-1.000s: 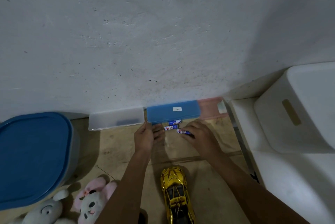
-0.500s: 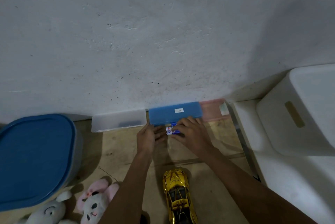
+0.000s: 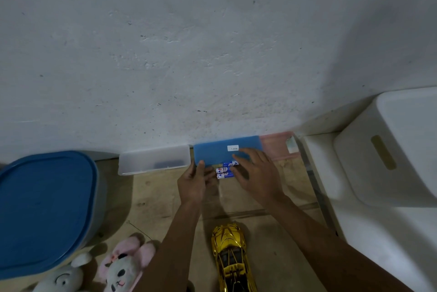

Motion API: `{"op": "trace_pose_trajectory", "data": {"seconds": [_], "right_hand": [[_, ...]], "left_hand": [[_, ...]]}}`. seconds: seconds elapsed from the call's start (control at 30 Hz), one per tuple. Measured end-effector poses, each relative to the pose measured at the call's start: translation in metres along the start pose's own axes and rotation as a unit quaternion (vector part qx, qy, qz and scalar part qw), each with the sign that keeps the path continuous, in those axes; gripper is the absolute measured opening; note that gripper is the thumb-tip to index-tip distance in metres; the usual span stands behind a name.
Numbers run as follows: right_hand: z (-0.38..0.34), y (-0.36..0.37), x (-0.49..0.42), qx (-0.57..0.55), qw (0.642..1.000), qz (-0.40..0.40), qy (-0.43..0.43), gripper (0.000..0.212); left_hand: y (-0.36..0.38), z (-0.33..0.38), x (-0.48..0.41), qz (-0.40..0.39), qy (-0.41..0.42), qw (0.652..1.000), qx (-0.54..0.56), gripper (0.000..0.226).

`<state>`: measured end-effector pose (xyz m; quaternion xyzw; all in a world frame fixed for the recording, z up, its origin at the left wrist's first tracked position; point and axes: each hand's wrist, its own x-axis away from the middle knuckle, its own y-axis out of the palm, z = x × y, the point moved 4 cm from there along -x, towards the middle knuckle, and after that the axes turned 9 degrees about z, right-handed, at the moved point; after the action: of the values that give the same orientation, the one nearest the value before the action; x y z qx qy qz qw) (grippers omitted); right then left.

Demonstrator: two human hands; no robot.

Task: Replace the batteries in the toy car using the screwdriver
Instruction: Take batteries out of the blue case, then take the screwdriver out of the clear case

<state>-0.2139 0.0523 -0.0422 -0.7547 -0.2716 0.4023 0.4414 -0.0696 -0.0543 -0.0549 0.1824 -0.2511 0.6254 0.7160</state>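
Observation:
Three blue-and-white batteries (image 3: 225,169) lie side by side on the floor just in front of a blue flat box (image 3: 212,152) at the wall. My left hand (image 3: 192,183) has its fingers closed against their left ends, thumb raised at the box's corner. My right hand (image 3: 257,173) hovers over their right ends and the box, fingers spread, holding nothing. The gold toy car (image 3: 233,256) stands on its wheels on the floor between my forearms, nose toward the batteries. No screwdriver shows clearly.
A clear box (image 3: 153,160) with something dark inside sits left of the blue box, a pink box (image 3: 276,147) to its right. A blue-lidded bin (image 3: 42,211) stands at the left, white plastic furniture (image 3: 390,161) at the right, and plush toys (image 3: 123,265) at the bottom left.
The scattered batteries were pushed together into a tight group. My right hand has since lifted off them with fingers spread; my left hand stays at their left ends.

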Motion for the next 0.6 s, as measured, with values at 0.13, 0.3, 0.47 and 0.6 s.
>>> {"op": "trace_pose_trajectory", "data": {"seconds": [0.13,0.3,0.47,0.6], "right_hand": [[-0.004,0.000,0.002,-0.008,1.000,-0.020,0.020,0.047],[-0.010,-0.008,-0.003,0.013,0.999,-0.020,0.027,0.039],[-0.033,-0.010,-0.020,-0.006,1.000,0.005,0.012,0.038],[-0.089,0.010,-0.041,-0.084,0.993,-0.012,-0.080,0.034]], "left_hand": [[0.000,0.000,-0.001,0.004,0.000,1.000,-0.002,0.038],[-0.001,0.006,0.003,0.006,-0.047,0.998,0.032,0.037],[-0.032,0.024,0.005,0.054,-0.041,0.995,-0.077,0.022],[-0.084,0.050,-0.004,0.162,0.090,0.971,-0.149,0.026]]}}
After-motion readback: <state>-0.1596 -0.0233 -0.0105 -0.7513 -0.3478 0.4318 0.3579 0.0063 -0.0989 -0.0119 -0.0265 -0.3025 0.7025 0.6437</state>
